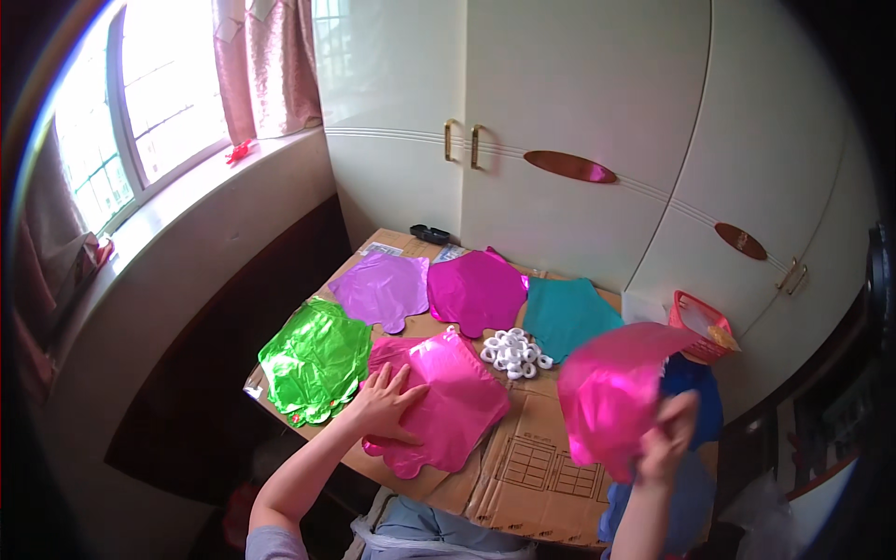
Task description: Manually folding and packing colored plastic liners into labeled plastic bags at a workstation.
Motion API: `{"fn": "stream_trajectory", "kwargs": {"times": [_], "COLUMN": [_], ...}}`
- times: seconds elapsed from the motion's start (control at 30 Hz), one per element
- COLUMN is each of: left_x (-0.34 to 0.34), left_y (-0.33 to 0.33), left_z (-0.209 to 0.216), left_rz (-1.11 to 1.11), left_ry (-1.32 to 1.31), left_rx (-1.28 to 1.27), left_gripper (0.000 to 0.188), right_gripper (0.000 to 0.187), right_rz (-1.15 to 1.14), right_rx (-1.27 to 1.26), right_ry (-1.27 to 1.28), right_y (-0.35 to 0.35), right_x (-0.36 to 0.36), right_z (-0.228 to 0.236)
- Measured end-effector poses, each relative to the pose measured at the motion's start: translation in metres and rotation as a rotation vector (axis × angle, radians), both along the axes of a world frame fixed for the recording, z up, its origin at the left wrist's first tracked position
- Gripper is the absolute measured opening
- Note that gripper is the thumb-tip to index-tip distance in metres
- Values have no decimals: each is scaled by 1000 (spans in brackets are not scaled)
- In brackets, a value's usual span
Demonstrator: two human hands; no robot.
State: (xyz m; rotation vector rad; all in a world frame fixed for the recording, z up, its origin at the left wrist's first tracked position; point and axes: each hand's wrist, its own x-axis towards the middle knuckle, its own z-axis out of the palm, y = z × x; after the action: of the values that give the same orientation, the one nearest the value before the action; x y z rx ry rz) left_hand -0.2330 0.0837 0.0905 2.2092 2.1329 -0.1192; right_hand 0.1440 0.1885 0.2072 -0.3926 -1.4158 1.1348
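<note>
My left hand (387, 406) lies with fingers spread on a pink foil piece (457, 397) that looks like a flat, uninflated foil balloon, on the cardboard-covered table. At the right, my right hand (667, 439) is closed on the lower edge of another pink foil balloon (607, 392), which is lifted and smeared by motion. Its fingertips are partly hidden. Dark blue foil (695, 392) shows behind the raised one, and a lighter blue foil (667, 504) lies under my right forearm. A heap of small white rings (515, 354) sits between the two pink pieces.
Along the far side lie purple (381, 287), magenta (478, 291) and teal (571, 317) foils; green foil (315, 359) lies at the left. A black tray (430, 234) stands at the back edge, a red basket (679, 308) at the right. White cabinets (579, 84) rise behind.
</note>
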Motion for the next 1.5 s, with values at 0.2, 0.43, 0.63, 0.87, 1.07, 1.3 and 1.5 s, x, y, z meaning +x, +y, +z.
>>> {"fn": "stream_trajectory", "kwargs": {"times": [0.2,0.43,0.63,0.87,1.07,1.3,1.5], "left_x": [11,77,148,167,168,225,309], "left_y": [14,31,53,61,64,68,81], "left_z": [6,14,-7,-10,1,14,-24], "left_rz": [0,-384,-796,-776,-777,-1062,-1223], "left_ry": [-9,-215,-217,-86,-28,-155,-273], "left_rx": [34,267,192,-29,-69,85,164], "left_gripper": [101,66,49,74,76,55,61], "right_gripper": [33,29,34,45,30,10,8], "right_rz": [458,211,98,-495,-691,-830,-645], "right_rx": [406,497,543,186,218,-164,-846], "right_ry": [-754,-1030,-1040,-1360,-1346,-911,-269], "right_y": [-27,-44,-62,-96,-104,-99,-89], "right_x": [-15,-16,11,123,141,147,187], "right_z": [-67,-149,-113,-106,-145,-157,-135]}}
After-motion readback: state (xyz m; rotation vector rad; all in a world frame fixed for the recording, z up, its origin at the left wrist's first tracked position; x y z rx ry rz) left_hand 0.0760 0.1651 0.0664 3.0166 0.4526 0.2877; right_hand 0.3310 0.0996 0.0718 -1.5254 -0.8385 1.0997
